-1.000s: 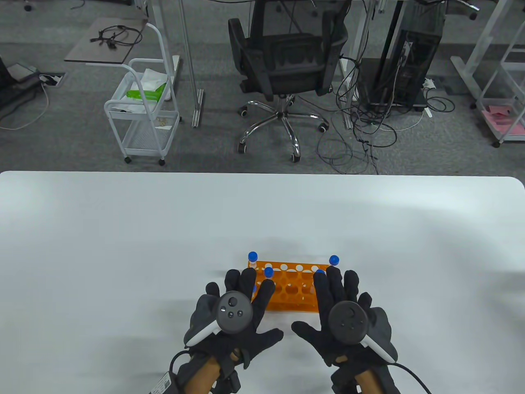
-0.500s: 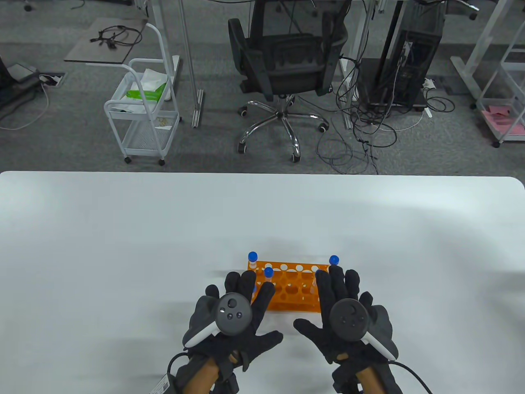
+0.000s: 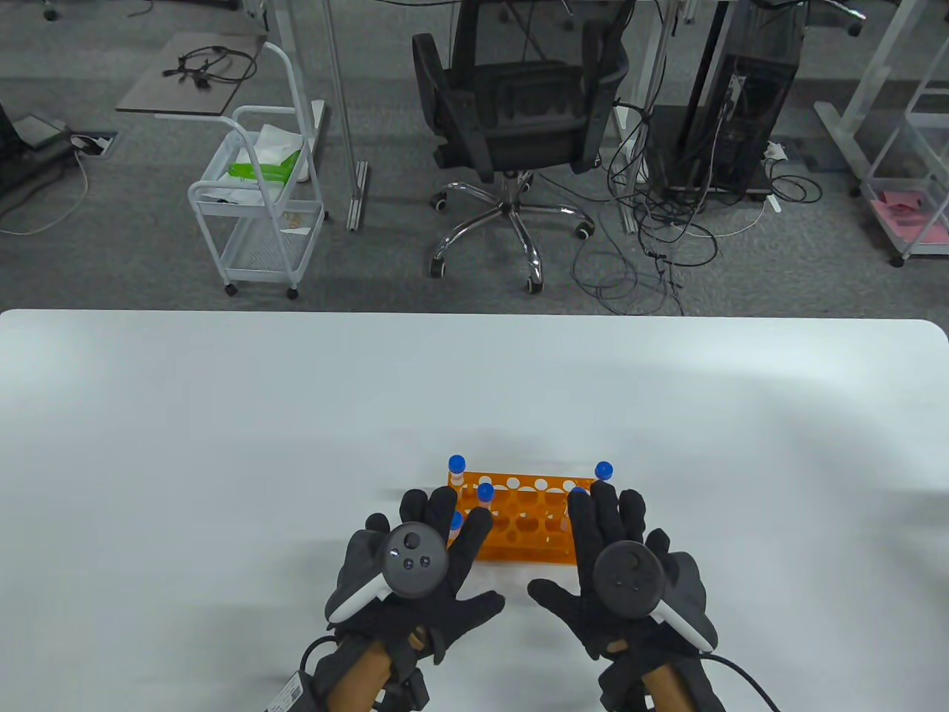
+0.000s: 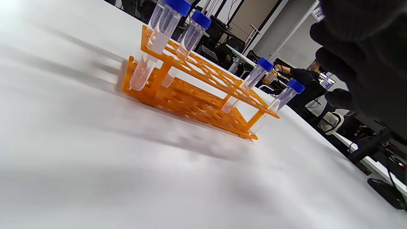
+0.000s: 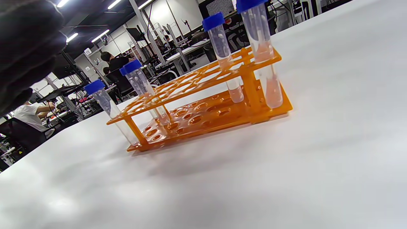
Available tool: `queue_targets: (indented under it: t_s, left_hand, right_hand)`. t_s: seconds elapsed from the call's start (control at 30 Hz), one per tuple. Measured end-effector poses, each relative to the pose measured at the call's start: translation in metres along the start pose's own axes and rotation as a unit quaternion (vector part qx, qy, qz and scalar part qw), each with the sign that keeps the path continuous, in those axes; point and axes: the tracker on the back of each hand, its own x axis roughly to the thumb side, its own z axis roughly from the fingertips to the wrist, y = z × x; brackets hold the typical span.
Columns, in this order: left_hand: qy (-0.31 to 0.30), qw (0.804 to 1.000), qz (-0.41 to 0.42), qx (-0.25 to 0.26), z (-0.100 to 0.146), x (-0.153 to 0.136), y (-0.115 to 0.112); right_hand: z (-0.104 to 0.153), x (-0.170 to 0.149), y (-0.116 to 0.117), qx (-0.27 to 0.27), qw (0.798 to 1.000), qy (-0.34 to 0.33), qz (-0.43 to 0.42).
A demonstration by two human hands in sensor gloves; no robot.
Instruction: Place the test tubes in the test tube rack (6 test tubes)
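While rack (image 3: 523, 526) stays put | left hand (image 3: 412, 572) eased back-left, uncovering cap (image 3: 454, 523)

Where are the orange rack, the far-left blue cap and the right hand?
orange rack (image 3: 528, 530): table view, middle of its top plate.
far-left blue cap (image 3: 457, 462): table view, top of the cap.
right hand (image 3: 630, 571): table view, tracker on its back.

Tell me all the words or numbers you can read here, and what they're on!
White sign on a post, left wrist view: maybe "14", too blurred to be sure.
Small sign on a post, right wrist view: too small to read.
Rack, tubes and gloves: no writing shows.
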Motion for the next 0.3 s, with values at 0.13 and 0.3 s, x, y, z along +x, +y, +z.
queue_targets:
  t_s: [0.13, 0.3]
  left_hand:
    - [-0.009, 1.000, 0.008, 0.009, 0.0034, 0.0011, 0.0035]
    - [-0.009, 1.000, 0.003, 0.006, 0.0034, 0.0019, 0.0022]
  right_hand:
    - [0.0001, 0.0002, -0.0002, -0.002, 1.000, 0.001, 0.001]
    - [-0.0005, 0.0011, 0.0005, 0.004, 1.000, 0.004, 0.006]
